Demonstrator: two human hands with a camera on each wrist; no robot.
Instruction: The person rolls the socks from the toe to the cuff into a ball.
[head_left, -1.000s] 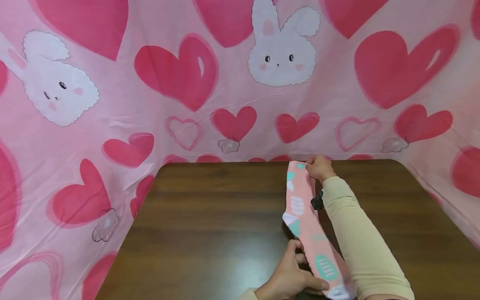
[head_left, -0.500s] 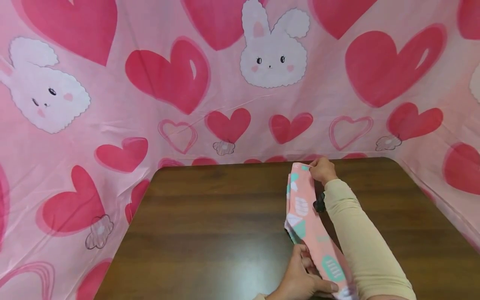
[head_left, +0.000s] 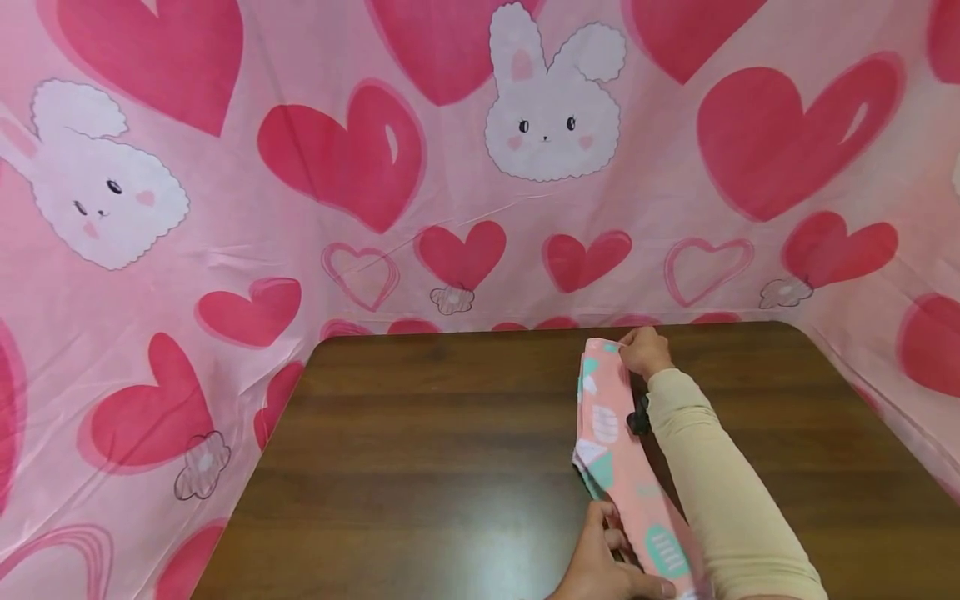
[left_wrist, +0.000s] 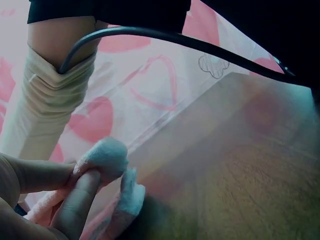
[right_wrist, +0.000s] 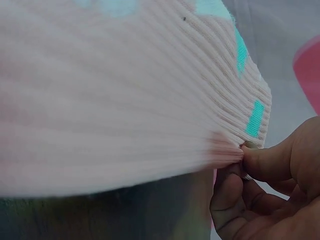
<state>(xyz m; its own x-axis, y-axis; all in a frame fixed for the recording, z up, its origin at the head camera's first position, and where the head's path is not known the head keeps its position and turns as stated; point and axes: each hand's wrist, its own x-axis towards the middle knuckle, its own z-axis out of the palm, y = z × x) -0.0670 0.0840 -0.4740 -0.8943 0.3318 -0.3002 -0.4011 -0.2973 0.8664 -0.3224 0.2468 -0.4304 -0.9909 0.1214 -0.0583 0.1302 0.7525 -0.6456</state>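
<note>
Lengthwise over the table [head_left: 412,433], the pink socks [head_left: 622,433] stretch between two pinching grips — left hand [head_left: 600,567] at the toes, right hand [head_left: 647,352] at the cuff. Looks like straightening — next calls for keeping both layers even.

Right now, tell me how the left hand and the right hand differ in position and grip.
The left hand pinches the upper pink sock near its toe; the right hand pinches its cuff. The left hand is cut off at the head view's bottom edge; the right hand is by the table's far edge. Both are bare.
</note>
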